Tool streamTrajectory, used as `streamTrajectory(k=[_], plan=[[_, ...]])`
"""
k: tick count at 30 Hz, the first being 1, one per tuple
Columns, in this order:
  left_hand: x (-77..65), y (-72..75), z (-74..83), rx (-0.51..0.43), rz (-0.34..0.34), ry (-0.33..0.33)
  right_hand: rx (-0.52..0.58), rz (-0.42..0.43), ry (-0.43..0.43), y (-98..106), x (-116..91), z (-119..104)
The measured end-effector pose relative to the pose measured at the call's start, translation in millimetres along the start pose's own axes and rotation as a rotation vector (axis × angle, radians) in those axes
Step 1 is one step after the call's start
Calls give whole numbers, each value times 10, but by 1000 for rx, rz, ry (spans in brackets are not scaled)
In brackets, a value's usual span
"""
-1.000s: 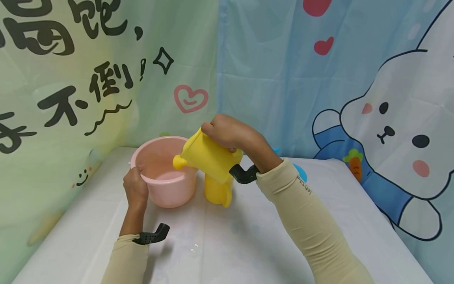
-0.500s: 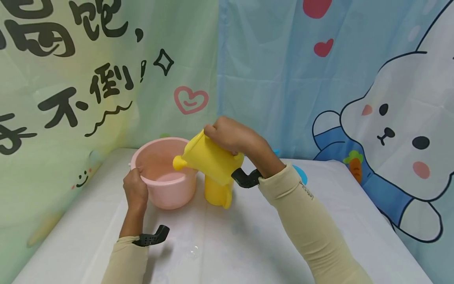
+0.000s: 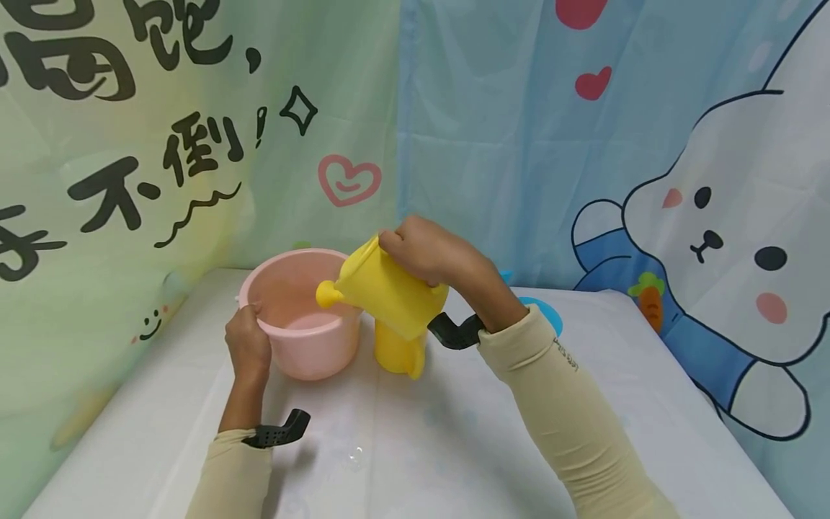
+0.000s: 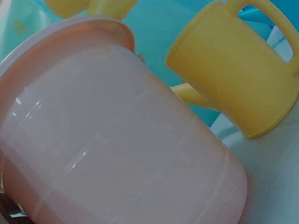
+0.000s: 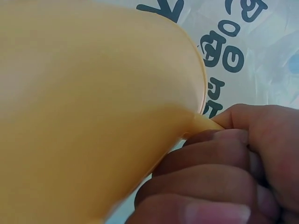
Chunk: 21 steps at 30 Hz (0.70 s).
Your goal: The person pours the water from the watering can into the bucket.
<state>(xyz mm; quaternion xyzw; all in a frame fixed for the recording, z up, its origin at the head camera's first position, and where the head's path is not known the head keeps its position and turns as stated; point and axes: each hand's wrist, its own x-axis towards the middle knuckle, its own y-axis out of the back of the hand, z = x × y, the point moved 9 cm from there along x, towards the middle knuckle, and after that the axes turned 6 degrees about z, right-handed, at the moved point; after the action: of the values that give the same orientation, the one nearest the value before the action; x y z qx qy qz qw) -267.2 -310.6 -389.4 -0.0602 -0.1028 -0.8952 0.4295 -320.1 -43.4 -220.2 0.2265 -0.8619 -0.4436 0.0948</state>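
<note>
A pink plastic bucket stands on the table, and my left hand grips its rim on the near left side. My right hand holds a yellow watering can by its handle, fingers curled round it in the right wrist view. This can is tilted left, its round spout head over the bucket's right rim. Below it a second yellow watering can stands upright on the table, partly hidden by the first. The left wrist view shows its handle and spout beside the bucket. Whether water flows cannot be told.
A blue object lies behind the right forearm, mostly hidden. Small wet spots mark the white tabletop in front. A printed curtain hangs close behind and to the left of the table.
My right hand and the tilted watering can have shifted slightly right and down; the spout head remains over the bucket's rim. My left hand and the bucket have stayed put.
</note>
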Motion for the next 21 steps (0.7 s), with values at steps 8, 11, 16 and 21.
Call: streamTrajectory(k=[8, 11, 16, 21], plan=[[12, 5, -13, -2, 6, -2, 55, 14, -1, -21, -19, 108], [12, 1, -14, -1, 7, 0, 54, 27, 13, -29, -39, 132], [18, -3, -13, -2, 6, 7, 45, 68, 35, -35, -68, 146], [22, 9, -18, -4, 4, 13, 64, 122, 87, -34, -101, 142]])
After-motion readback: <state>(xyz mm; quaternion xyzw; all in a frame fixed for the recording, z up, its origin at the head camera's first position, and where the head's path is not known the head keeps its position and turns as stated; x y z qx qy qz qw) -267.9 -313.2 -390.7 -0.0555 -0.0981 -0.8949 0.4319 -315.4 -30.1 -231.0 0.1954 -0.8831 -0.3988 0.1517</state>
